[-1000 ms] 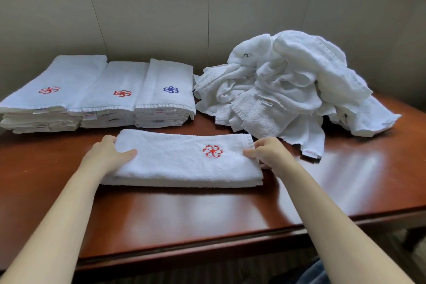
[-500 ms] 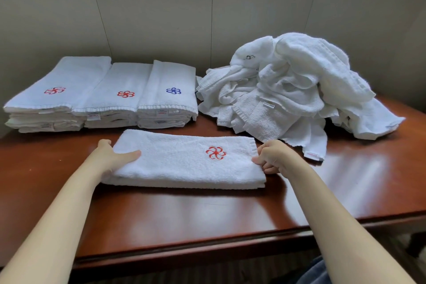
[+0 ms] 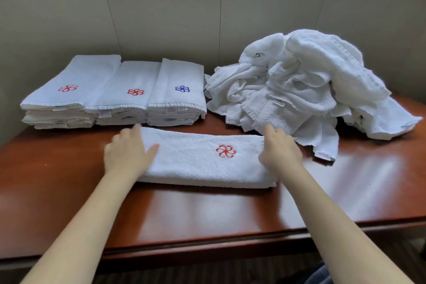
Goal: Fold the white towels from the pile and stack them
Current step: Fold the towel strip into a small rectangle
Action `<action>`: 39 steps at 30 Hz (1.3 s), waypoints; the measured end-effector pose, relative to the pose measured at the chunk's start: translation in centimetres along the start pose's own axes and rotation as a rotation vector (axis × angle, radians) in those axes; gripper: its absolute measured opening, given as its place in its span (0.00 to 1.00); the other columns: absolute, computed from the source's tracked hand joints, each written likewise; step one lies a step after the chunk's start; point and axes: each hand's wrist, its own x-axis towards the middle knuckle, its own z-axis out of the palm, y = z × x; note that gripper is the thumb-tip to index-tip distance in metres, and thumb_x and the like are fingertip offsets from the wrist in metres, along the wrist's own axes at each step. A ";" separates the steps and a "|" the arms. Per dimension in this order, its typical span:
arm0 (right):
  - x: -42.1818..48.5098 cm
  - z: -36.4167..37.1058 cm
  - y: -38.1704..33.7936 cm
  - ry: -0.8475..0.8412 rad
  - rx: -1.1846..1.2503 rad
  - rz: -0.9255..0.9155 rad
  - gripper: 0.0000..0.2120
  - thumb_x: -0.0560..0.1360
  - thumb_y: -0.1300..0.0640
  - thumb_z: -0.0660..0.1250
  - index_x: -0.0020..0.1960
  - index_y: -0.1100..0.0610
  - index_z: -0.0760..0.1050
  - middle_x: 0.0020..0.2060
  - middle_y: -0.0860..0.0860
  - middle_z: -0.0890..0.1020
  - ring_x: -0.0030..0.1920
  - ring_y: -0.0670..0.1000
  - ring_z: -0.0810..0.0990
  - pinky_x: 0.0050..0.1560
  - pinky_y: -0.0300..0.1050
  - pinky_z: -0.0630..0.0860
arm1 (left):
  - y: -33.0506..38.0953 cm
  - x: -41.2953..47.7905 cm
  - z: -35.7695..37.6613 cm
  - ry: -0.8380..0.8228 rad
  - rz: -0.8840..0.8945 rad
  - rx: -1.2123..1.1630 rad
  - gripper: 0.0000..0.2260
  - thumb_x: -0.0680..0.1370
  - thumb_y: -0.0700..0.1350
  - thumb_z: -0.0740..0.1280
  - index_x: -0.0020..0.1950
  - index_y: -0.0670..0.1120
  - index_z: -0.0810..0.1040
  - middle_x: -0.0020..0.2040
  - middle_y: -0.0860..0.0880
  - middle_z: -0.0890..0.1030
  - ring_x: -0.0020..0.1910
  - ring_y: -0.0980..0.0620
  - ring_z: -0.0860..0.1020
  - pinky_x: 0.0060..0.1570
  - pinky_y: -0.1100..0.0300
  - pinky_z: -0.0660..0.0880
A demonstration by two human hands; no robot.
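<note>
A folded white towel with a red flower emblem lies flat on the brown table, in front of me. My left hand rests flat on its left end, fingers straight, thumb spread. My right hand lies on its right end, fingers stretched forward over the far corner. Behind it stand three stacks of folded towels, two with red emblems and one with blue. The pile of unfolded white towels sits at the back right.
A grey panelled wall runs close behind the stacks and the pile. The table's front edge is near my body. Bare tabletop shows to the left and right of the folded towel.
Both hands have moved from gripping the towel's ends to lying flat on top of it with fingers straightened. The towel itself has stayed in place.
</note>
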 end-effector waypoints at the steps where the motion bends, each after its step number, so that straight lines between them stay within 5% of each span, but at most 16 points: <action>1: -0.1 0.4 -0.7 0.053 -0.009 -0.113 0.21 0.72 0.63 0.61 0.64 0.57 0.65 0.59 0.57 0.72 0.61 0.60 0.70 0.55 0.50 0.68 | 1.0 -0.4 0.3 -0.009 0.110 0.027 0.33 0.77 0.62 0.59 0.75 0.46 0.59 0.72 0.43 0.66 0.70 0.43 0.65 0.65 0.47 0.65; 5: 0.1 2.8 -2.8 0.031 -0.046 -0.435 0.25 0.81 0.52 0.55 0.76 0.55 0.56 0.74 0.54 0.60 0.75 0.54 0.55 0.72 0.53 0.54 | 4.0 -2.0 2.2 -0.316 0.326 0.006 0.29 0.80 0.64 0.47 0.78 0.56 0.48 0.79 0.49 0.48 0.78 0.50 0.47 0.73 0.43 0.43; 8: 0.4 4.6 -2.6 -0.243 -0.007 -0.350 0.29 0.81 0.41 0.47 0.78 0.53 0.49 0.78 0.52 0.50 0.77 0.54 0.45 0.74 0.55 0.45 | 3.7 -2.2 2.5 -0.324 0.385 -0.021 0.27 0.79 0.64 0.46 0.78 0.60 0.47 0.79 0.50 0.46 0.78 0.52 0.44 0.74 0.44 0.41; 13: 0.5 5.3 -1.6 -0.244 -0.008 -0.118 0.41 0.74 0.28 0.45 0.78 0.52 0.45 0.78 0.54 0.45 0.76 0.62 0.42 0.74 0.57 0.43 | 2.9 -2.0 2.0 -0.323 0.419 -0.033 0.28 0.79 0.65 0.46 0.78 0.60 0.48 0.79 0.51 0.47 0.78 0.53 0.46 0.74 0.46 0.41; 17: 0.6 5.2 -1.4 -0.241 -0.058 0.013 0.44 0.72 0.26 0.42 0.78 0.53 0.45 0.77 0.58 0.45 0.76 0.63 0.44 0.73 0.60 0.43 | 0.9 -0.5 1.3 -0.301 0.209 -0.008 0.28 0.80 0.64 0.47 0.78 0.57 0.51 0.79 0.51 0.47 0.78 0.52 0.47 0.73 0.44 0.45; 21: 1.7 4.9 -1.7 -0.057 -0.115 -0.171 0.31 0.79 0.36 0.46 0.76 0.51 0.54 0.77 0.54 0.51 0.77 0.57 0.44 0.73 0.60 0.41 | -1.7 0.3 0.4 -0.322 -0.092 -0.264 0.32 0.80 0.61 0.54 0.79 0.47 0.49 0.78 0.44 0.55 0.74 0.41 0.59 0.70 0.48 0.58; 23: 2.3 4.8 -2.2 -0.062 -0.062 -0.275 0.25 0.81 0.41 0.48 0.74 0.51 0.61 0.75 0.52 0.61 0.77 0.55 0.51 0.73 0.59 0.41 | -2.9 0.7 -0.3 -0.314 -0.238 -0.446 0.31 0.79 0.58 0.59 0.76 0.43 0.56 0.74 0.42 0.64 0.71 0.40 0.64 0.67 0.51 0.62; 25: 2.7 4.8 -2.6 -0.092 -0.035 -0.312 0.19 0.81 0.45 0.49 0.66 0.52 0.69 0.65 0.53 0.74 0.70 0.55 0.67 0.74 0.59 0.48 | -4.2 0.9 -1.2 -0.376 -0.359 -0.619 0.23 0.75 0.59 0.65 0.63 0.45 0.71 0.61 0.44 0.75 0.58 0.44 0.74 0.58 0.52 0.72; 27: 2.8 4.6 -3.0 -0.065 -0.038 -0.307 0.18 0.80 0.46 0.51 0.61 0.53 0.72 0.58 0.54 0.78 0.61 0.56 0.74 0.68 0.54 0.60 | -5.4 0.7 -2.2 -0.560 -0.384 -0.710 0.16 0.73 0.59 0.68 0.48 0.46 0.74 0.45 0.48 0.78 0.40 0.50 0.77 0.40 0.58 0.77; 29: 2.8 4.3 -3.1 -0.041 -0.046 -0.294 0.17 0.80 0.46 0.53 0.60 0.53 0.73 0.57 0.54 0.78 0.58 0.58 0.75 0.59 0.50 0.67 | -6.3 0.4 -2.6 -0.728 -0.386 -0.761 0.14 0.75 0.56 0.69 0.48 0.46 0.77 0.37 0.49 0.78 0.30 0.55 0.75 0.28 0.65 0.72; 31: 2.7 3.8 -3.1 -0.054 -0.039 -0.284 0.16 0.79 0.46 0.55 0.56 0.54 0.74 0.54 0.54 0.79 0.56 0.57 0.76 0.53 0.49 0.69 | -6.6 0.5 -2.2 -0.672 -0.379 -0.888 0.11 0.75 0.52 0.70 0.50 0.45 0.78 0.35 0.49 0.78 0.27 0.56 0.73 0.25 0.66 0.72; 33: 2.6 3.1 -3.2 -0.132 0.008 -0.289 0.15 0.77 0.45 0.58 0.47 0.55 0.76 0.47 0.53 0.81 0.49 0.56 0.78 0.45 0.46 0.71 | -6.4 1.0 -1.5 -0.379 -0.442 -1.029 0.12 0.77 0.47 0.69 0.57 0.42 0.75 0.37 0.47 0.78 0.29 0.54 0.75 0.27 0.66 0.75; 35: 2.2 2.5 -3.4 -0.304 0.102 -0.296 0.17 0.76 0.44 0.61 0.35 0.55 0.74 0.34 0.49 0.79 0.37 0.50 0.78 0.35 0.43 0.71 | -6.2 1.6 -0.7 -0.095 -0.504 -0.972 0.18 0.78 0.45 0.66 0.65 0.41 0.70 0.44 0.44 0.79 0.37 0.49 0.80 0.38 0.58 0.80; 37: 1.5 2.1 -3.8 -0.504 0.229 -0.265 0.20 0.75 0.45 0.64 0.29 0.55 0.69 0.24 0.46 0.73 0.24 0.45 0.73 0.25 0.37 0.67 | -5.7 1.6 -0.2 -0.048 -0.503 -0.854 0.21 0.78 0.47 0.65 0.67 0.41 0.66 0.51 0.43 0.78 0.47 0.43 0.81 0.51 0.50 0.79; 39: 0.9 2.2 -4.1 -0.582 0.321 -0.236 0.18 0.75 0.46 0.66 0.30 0.54 0.70 0.24 0.47 0.74 0.22 0.45 0.72 0.23 0.34 0.68 | -4.7 1.4 0.1 -0.117 -0.498 -0.908 0.18 0.77 0.48 0.65 0.64 0.42 0.68 0.55 0.43 0.77 0.51 0.43 0.80 0.50 0.50 0.80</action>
